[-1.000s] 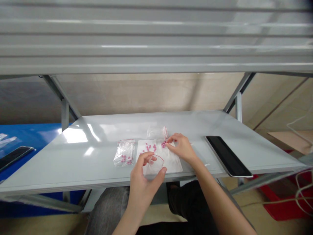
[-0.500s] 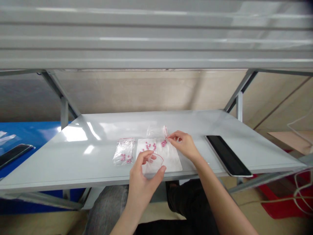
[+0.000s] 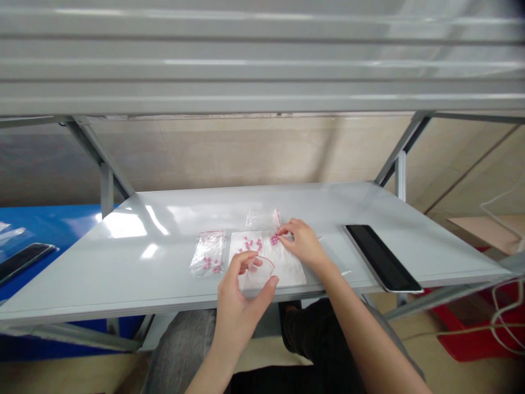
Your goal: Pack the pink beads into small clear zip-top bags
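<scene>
My left hand (image 3: 241, 290) holds a small clear zip bag (image 3: 262, 269), its mouth spread apart and edged in red. Over the white sheet (image 3: 292, 268), my right hand (image 3: 301, 241) has thumb and forefinger together at a tight cluster of pink beads (image 3: 274, 239). Whether a bead is between those fingertips cannot be made out. More loose pink beads (image 3: 248, 244) lie on the sheet, left of the cluster. A filled zip bag (image 3: 208, 254) with pink beads inside lies left of the sheet. Behind the sheet is another clear bag (image 3: 260, 220) with a red strip.
A black tablet (image 3: 382, 257) lies on the grey tabletop (image 3: 164, 262) to the right. At far left, a phone (image 3: 24, 260) rests on a blue surface (image 3: 74, 230). Ribbed grey panels (image 3: 262, 60) hang low overhead, with metal struts (image 3: 400, 158) on either side.
My right hand has moved slightly back from the red-stripped bag and down to the bead cluster. My left hand keeps its hold on the open bag.
</scene>
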Available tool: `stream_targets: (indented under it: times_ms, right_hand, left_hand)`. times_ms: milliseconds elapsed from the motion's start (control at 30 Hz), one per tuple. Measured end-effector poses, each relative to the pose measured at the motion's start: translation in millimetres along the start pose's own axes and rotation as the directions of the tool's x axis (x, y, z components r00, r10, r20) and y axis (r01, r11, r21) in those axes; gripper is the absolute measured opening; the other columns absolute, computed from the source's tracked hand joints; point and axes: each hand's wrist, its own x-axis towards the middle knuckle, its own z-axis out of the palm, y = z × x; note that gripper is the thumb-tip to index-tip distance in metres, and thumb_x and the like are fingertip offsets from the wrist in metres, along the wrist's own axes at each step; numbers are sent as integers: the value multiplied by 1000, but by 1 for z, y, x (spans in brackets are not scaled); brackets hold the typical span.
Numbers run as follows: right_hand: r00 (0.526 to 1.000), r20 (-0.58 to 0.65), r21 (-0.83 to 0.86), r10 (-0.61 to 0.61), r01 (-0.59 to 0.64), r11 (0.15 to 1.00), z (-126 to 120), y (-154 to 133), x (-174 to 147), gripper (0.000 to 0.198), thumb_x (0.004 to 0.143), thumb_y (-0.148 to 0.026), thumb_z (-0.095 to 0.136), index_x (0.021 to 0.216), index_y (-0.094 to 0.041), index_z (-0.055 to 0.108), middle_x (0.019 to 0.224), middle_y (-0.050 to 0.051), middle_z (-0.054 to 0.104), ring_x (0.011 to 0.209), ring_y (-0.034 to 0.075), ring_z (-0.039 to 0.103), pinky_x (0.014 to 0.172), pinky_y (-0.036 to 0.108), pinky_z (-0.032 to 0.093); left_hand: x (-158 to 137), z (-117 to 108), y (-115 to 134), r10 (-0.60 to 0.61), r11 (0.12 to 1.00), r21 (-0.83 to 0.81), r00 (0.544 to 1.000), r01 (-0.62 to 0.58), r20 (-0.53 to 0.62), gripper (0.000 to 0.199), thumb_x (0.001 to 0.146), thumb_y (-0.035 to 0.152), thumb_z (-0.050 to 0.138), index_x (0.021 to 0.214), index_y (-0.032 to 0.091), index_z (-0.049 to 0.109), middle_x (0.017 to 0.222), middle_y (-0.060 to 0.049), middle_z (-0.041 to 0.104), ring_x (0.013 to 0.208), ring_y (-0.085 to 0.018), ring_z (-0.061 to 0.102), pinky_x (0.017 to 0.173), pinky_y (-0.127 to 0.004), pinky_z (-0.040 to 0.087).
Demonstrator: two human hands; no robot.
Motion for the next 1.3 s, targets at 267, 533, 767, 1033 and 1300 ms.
stream_targets:
  times_ms: [267, 533, 767, 1033, 1300]
  right_hand:
    - [998, -55, 85, 6, -2, 996, -8, -8, 1, 8, 79, -13, 68, 74, -18, 71, 77, 4, 66, 76, 18, 58, 73, 30, 43]
    - [949, 86, 717, -302, 151, 680, -37, -48, -13, 11, 84, -30, 71, 91, -22, 74, 85, 3, 67, 82, 17, 60, 75, 32, 48]
    - [998, -53, 412, -47, 64, 909, -29, -19, -2, 11, 85, -18, 66, 90, -21, 75, 88, 5, 66, 84, 20, 59, 78, 35, 47]
    - [986, 59, -54, -156, 159, 986, -9, -2, 14, 24, 83, -4, 64, 82, -24, 78, 97, 7, 62, 95, 23, 55, 87, 37, 43]
    - [990, 59, -63, -125, 128, 990, -2, 0, 15, 21, 84, -5, 64, 81, -22, 77, 93, 8, 63, 93, 23, 55, 87, 37, 44]
  left_hand:
    - [2, -1, 0, 21, 999, 26, 1000, -20, -13, 38, 76, 32, 72, 110, 24, 57, 98, -4, 69, 94, -24, 66, 88, -40, 47]
    - [2, 0, 2, 42, 999, 13, 999, -42, -9, 38, 76, 30, 72, 110, 22, 58, 98, -5, 70, 93, -24, 67, 86, -40, 49]
    - [1, -1, 4, 39, 999, 19, 999, -39, -28, 36, 75, 30, 73, 108, 23, 59, 97, -4, 71, 92, -23, 68, 86, -39, 49]
    - [2, 0, 2, 21, 1000, 2, 1000, -21, -2, 36, 76, 30, 71, 109, 23, 58, 98, -5, 70, 94, -24, 66, 89, -41, 48]
    - [0, 2, 9, -20, 999, -50, 998, 17, -60, 34, 75, 30, 71, 106, 23, 60, 96, -4, 69, 93, -23, 66, 89, -40, 46]
